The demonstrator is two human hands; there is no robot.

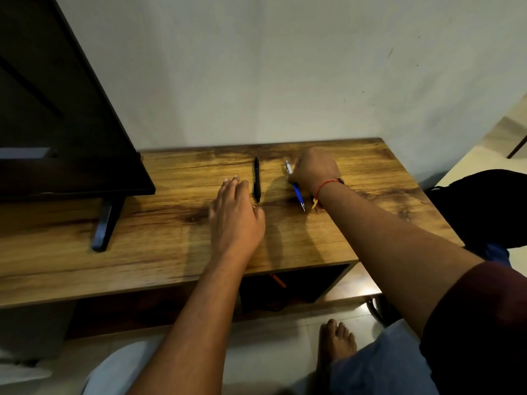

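A black pen (257, 179) lies on the wooden table (159, 232), pointing away from me. Just left of it my left hand (235, 215) rests flat on the wood with its fingers straight, apart from the pen. A blue and white pen (296, 189) lies slanted to the right of the black one. My right hand (313, 169) is over its middle, fingers curled round the barrel, and both pen ends stick out from under the hand. A red thread is tied at that wrist.
A dark flat screen (57, 115) on a black foot (105, 226) fills the table's left part. The pale wall stands right behind the table. A black bag (484, 206) sits past the right edge. My bare foot (336, 343) is on the tiled floor below.
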